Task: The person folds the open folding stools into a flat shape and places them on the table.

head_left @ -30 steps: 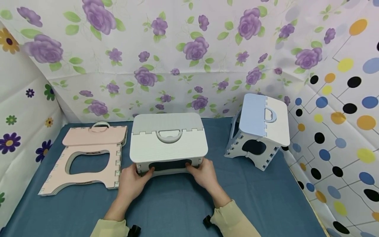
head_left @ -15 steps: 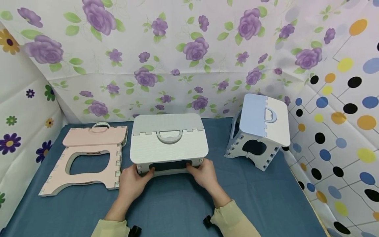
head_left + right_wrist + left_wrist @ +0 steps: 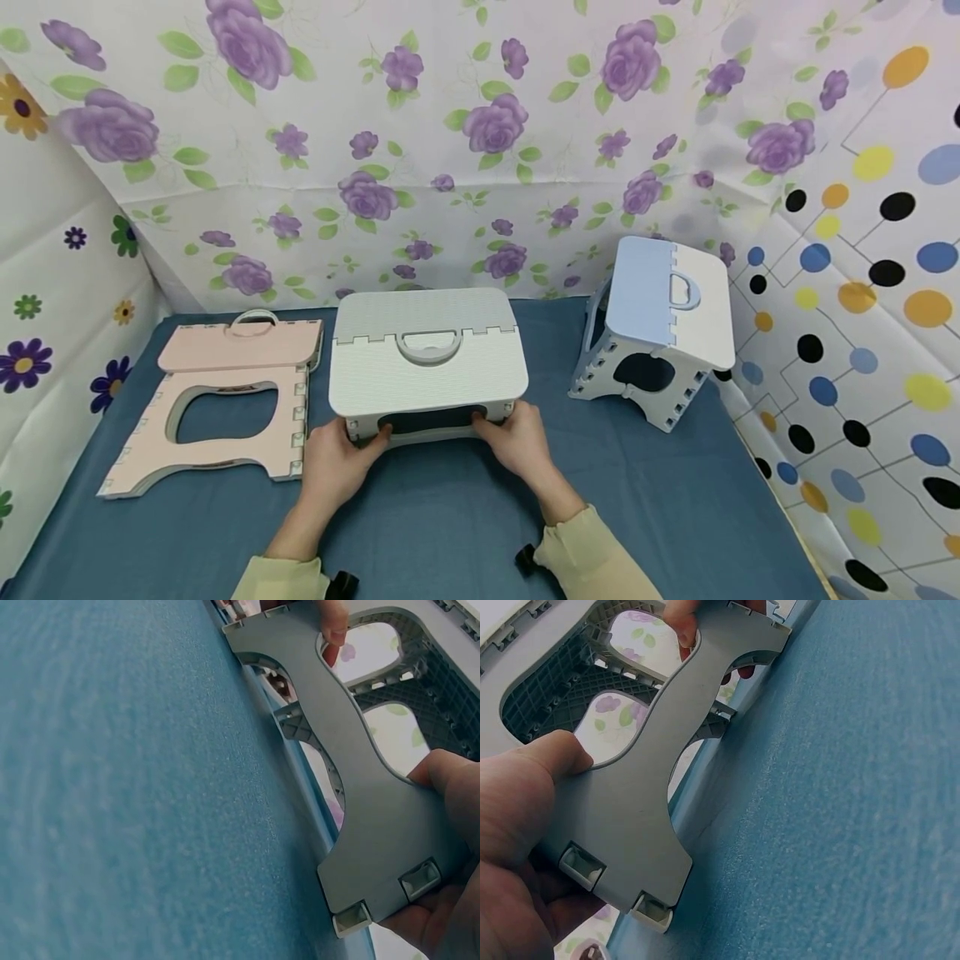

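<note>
One grey-and-white stool (image 3: pixel 427 387) stands unfolded on the blue cloth (image 3: pixel 442 525); my left hand (image 3: pixel 337 462) and right hand (image 3: pixel 517 442) pinch opposite ends of its front panel (image 3: pixel 637 802), fingers curled behind; a pink stool (image 3: pixel 240 350) lies flat at left, a blue-and-white stool (image 3: pixel 637 300) stands at right

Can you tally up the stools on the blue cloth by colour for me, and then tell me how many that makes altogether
Pink stool: 1
Grey-and-white stool: 1
Blue-and-white stool: 1
Total: 3
</note>
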Motion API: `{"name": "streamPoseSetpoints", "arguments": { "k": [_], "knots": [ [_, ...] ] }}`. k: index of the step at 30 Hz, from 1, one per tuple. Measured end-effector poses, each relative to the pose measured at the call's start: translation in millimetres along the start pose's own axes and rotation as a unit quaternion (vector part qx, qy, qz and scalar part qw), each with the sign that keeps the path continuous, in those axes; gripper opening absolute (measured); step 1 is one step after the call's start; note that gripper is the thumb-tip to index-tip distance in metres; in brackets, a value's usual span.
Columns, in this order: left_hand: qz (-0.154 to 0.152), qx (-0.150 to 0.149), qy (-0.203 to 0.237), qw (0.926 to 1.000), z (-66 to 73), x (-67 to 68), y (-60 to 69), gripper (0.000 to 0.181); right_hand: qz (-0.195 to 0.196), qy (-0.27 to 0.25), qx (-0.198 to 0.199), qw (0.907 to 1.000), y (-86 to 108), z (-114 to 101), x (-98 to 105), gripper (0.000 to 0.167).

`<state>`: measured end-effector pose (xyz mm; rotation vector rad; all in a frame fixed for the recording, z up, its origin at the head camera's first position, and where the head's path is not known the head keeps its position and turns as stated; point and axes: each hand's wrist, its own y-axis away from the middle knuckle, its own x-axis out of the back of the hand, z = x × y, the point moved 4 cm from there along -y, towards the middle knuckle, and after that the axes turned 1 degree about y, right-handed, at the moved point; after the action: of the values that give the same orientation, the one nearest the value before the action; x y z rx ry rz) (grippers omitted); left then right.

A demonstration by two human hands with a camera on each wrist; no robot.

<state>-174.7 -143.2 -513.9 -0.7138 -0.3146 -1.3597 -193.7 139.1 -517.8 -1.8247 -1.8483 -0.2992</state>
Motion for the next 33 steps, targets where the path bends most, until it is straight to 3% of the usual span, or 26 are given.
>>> {"name": "streamPoseSetpoints", "arguments": {
  "k": [11, 15, 19, 23, 29, 33],
  "knots": [
    [-0.007, 0.007, -0.004, 0.9999, -1.1, -2.6, -0.2, 0.040, -0.001, 0.003, 0.012, 0.9999, -3.0, 4.0, 0.7, 0.026],
    [0.001, -0.004, 0.000, 1.0000, -1.2, -3.5, -0.3, 0.037, 0.002, -0.003, 0.011, 0.9999, -3.3, 5.9, 0.3, 0.024],
    [-0.004, -0.037, 0.048, 0.9982, -2.8, -6.0, 1.8, 0.033, -0.001, -0.052, 0.063, 0.9967, -0.7, 9.1, -4.6, 0.030],
    [-0.040, -0.043, 0.104, 0.9928, -4.9, -4.6, 5.5, 0.044, -0.022, -0.086, 0.107, 0.9903, 8.9, 8.1, -10.7, 0.041],
    [-0.073, 0.002, 0.092, 0.9931, -8.1, -2.3, -0.3, 0.039, -0.059, -0.108, 0.038, 0.9917, 5.3, 3.0, -12.1, 0.034],
    [-0.082, 0.013, 0.095, 0.9920, -9.1, -4.8, -4.0, 0.042, -0.070, -0.110, 0.014, 0.9914, 1.1, 2.2, -9.6, 0.033]
  ]
}}
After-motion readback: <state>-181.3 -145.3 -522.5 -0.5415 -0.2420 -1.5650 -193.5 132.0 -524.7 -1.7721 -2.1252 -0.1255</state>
